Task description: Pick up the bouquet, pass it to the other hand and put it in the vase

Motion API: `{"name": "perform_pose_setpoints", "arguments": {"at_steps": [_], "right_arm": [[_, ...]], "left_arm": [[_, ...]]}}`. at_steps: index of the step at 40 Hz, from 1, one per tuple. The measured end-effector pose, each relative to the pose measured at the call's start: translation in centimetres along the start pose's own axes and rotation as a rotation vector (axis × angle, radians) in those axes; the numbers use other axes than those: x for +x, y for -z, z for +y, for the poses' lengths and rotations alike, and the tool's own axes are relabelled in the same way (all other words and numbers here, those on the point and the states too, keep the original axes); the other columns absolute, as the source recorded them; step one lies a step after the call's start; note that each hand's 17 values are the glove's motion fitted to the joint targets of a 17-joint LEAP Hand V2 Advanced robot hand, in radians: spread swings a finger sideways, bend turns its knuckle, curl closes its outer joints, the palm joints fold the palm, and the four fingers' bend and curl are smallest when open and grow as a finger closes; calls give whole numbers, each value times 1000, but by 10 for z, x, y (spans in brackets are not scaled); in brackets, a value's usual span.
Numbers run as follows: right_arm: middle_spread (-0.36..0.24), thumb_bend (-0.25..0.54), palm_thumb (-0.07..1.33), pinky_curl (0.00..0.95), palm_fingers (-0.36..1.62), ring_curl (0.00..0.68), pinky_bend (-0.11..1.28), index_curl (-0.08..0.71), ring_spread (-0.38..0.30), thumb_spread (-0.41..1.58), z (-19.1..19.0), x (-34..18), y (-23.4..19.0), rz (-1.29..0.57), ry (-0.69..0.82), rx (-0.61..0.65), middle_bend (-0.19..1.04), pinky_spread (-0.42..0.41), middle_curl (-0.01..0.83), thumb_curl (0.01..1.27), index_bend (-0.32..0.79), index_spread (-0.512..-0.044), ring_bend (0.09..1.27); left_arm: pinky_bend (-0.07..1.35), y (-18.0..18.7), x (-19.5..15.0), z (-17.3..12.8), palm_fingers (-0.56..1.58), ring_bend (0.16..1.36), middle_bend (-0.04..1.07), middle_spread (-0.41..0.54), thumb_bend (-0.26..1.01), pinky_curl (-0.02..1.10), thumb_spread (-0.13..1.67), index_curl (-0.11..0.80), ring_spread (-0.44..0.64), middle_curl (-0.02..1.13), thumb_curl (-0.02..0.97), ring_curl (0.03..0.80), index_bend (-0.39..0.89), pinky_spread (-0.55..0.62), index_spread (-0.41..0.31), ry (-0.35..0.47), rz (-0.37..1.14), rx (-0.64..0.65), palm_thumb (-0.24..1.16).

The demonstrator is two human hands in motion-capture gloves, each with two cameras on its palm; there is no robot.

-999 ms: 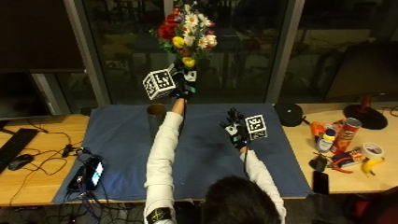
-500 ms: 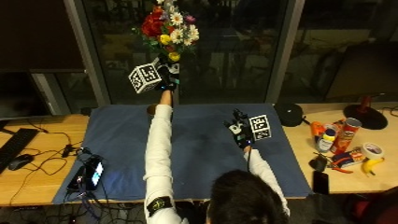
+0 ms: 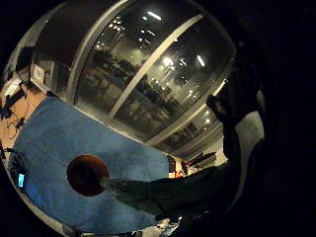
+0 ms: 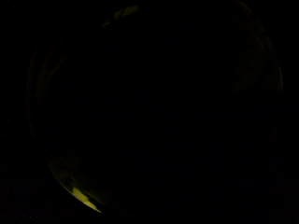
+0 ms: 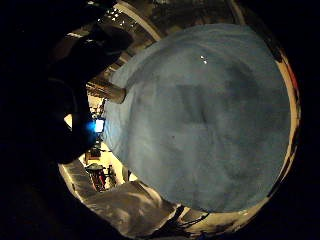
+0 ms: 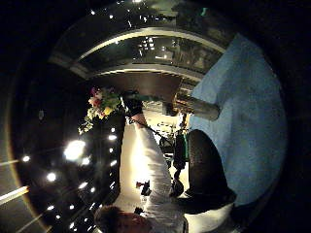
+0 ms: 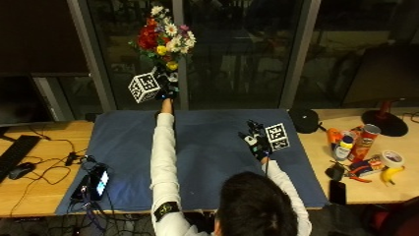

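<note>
Blue cloth (image 7: 209,147) covers the wooden table (image 7: 39,167) by dark windows (image 7: 242,49); left hand (image 7: 165,91) grips bouquet (image 7: 164,42), right hand (image 7: 254,140) spread.

Office or lab: wooden desk (image 7: 39,182), keyboard (image 7: 14,150), mouse (image 7: 17,170), glass partitions (image 7: 242,54).

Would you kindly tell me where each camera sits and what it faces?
Outside view: above and behind the head; sees left hand holding the bouquet aloft, right hand over the blue cloth.
Left little-finger palm: looks down the stems at the vase.
Left thumb palm: dark.
Right little-finger palm: cloth.
Right thumb palm: bouquet, sleeve; shares the vase with the left palm view.
</note>
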State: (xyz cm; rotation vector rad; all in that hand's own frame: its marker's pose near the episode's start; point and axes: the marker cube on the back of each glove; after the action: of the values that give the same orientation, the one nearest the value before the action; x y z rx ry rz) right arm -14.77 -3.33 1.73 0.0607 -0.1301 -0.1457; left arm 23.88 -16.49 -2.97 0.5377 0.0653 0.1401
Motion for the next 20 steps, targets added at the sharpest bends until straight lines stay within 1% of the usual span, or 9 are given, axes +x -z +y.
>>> {"name": "perform_pose_setpoints", "arguments": {"at_steps": [5, 8, 9, 10, 11, 12, 14, 18, 20], "right_arm": [[-27, -21, 630, 350, 277, 304, 788, 236, 129, 1068, 7, 1, -1, 7, -56, -33, 164, 249, 303, 462, 163, -407, 496], [-27, -21, 632, 346, 277, 301, 780, 240, 128, 1071, 12, 1, -3, -49, 24, -76, 165, 249, 300, 460, 153, -404, 489], [-27, -20, 636, 346, 277, 301, 779, 242, 128, 1070, 15, 3, -3, -71, 60, -96, 165, 249, 299, 461, 149, -404, 488], [-27, -20, 638, 346, 278, 301, 777, 243, 128, 1070, 17, 7, -3, -80, 79, -108, 165, 249, 298, 461, 148, -404, 486], [-27, -17, 644, 344, 273, 299, 768, 244, 128, 1070, 19, 13, -3, -79, 79, -119, 168, 255, 299, 461, 150, -404, 482], [-27, -17, 648, 343, 272, 300, 765, 246, 128, 1070, 23, 20, -3, -75, 69, -131, 169, 257, 298, 461, 151, -404, 480], [-25, -14, 658, 339, 249, 295, 743, 254, 132, 1074, 32, 37, -1, -56, 56, -164, 167, 257, 296, 463, 165, -401, 461], [-19, -14, 678, 334, 230, 291, 712, 265, 135, 1076, 46, 82, 10, 23, 49, -200, 167, 260, 293, 468, 170, -401, 439], [-18, -10, 693, 332, 233, 286, 706, 269, 136, 1078, 54, 98, 18, 36, -3, -201, 166, 261, 291, 471, 172, -398, 426]], "left_arm": [[652, -6, -33, 0, 1293, 697, 680, -303, -35, 460, 227, 589, -360, 541, 783, 477, 291, -364, -315, 49, -2, -32, 906], [683, -7, -67, 9, 1236, 691, 649, -305, -73, 465, 304, 577, -357, 536, 765, 474, 216, -377, -303, 95, -8, -113, 826], [625, -8, -83, 16, 1037, 691, 611, -290, -150, 447, 468, 559, -345, 530, 713, 471, 141, -360, -279, 116, -13, -169, 671], [590, -8, -103, 26, 974, 688, 605, -284, -131, 444, 523, 550, -335, 535, 694, 471, 115, -339, -262, 141, -21, -242, 640], [394, -8, -127, 38, 289, 571, 608, -216, -166, 396, 562, 508, -205, 542, 653, 444, -4, -142, -152, 170, -33, -330, 541], [458, -8, -152, 52, 49, 616, 619, -156, -149, 490, 594, 513, -129, 603, 633, 546, -24, -54, -95, 201, -48, -423, 506], [528, -1, -197, 84, -237, 634, 451, -8, -115, 509, 648, 471, 19, 575, 599, 551, -17, 68, -11, 257, -74, -576, 458], [450, 45, -232, 152, -115, 584, 308, 154, -26, 383, 739, 394, 183, 437, 570, 408, 54, 224, 103, 328, -57, -624, 540], [440, 65, -236, 175, -87, 581, 289, 177, -6, 356, 782, 362, 230, 399, 559, 376, 42, 275, 108, 356, -47, -601, 576]]}}
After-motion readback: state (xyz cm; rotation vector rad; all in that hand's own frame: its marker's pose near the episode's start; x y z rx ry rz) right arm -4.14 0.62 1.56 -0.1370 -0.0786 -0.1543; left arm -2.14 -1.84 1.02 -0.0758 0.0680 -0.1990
